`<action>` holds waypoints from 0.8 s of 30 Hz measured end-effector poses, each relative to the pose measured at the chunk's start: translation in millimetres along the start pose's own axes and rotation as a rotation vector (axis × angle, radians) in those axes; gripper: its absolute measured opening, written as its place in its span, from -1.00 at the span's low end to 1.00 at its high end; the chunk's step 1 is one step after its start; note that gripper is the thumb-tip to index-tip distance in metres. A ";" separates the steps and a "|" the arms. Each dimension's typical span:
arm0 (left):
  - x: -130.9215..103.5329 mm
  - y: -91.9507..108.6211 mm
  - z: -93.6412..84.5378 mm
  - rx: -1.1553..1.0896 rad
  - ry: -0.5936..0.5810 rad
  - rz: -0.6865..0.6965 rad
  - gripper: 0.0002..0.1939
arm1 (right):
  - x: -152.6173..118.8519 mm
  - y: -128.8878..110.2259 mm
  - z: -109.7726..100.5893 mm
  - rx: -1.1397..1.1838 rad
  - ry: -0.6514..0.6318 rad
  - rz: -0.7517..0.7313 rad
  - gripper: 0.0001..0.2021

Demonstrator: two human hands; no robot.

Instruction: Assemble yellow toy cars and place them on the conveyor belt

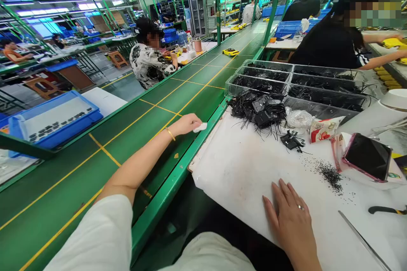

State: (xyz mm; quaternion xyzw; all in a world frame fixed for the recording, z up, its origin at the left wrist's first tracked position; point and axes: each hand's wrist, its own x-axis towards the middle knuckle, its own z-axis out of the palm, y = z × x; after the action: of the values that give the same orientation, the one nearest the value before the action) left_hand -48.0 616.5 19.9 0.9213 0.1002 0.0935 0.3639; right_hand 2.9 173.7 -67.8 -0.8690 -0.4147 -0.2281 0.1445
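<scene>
Above the near edge of the green conveyor belt [152, 135], my left hand [184, 124] is closed on a small white wad [200, 127], which looks like folded tissue or cloth. My right hand [291, 220] lies flat on the white work surface [241, 169] with its fingers stretched out and nothing in them. Beyond its fingertips is a scatter of tiny black parts [332, 178]. To its right lies a thin metal tool [362, 237], perhaps tweezers. A pile of black parts with thin wires [262, 112] sits at the far side of the surface.
A clear divided tray [291, 87] of wired black parts stands at the back. A phone [369, 156] and a snack packet [326, 129] lie to the right. A yellow toy car [230, 52] is farther along the belt. Co-workers sit on both sides; a blue bin [57, 120] stands left.
</scene>
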 end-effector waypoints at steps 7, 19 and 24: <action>67.4 -5.7 17.0 -0.505 0.310 -0.349 -0.70 | 0.3 1.8 2.2 -0.016 0.049 -0.035 -0.50; 139.5 2.1 94.2 -0.223 0.261 -0.527 -0.63 | -7.9 2.9 6.8 -0.103 0.052 -0.013 -0.52; 149.1 15.9 103.6 -0.069 0.153 -0.487 -0.63 | -10.1 0.6 5.6 -0.109 0.058 0.005 -0.58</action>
State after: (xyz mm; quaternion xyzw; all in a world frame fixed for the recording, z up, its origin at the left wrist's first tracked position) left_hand 122.7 575.3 -28.7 0.8473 0.3430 0.0760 0.3983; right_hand -0.7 169.3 -77.8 -0.8695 -0.3953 -0.2752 0.1095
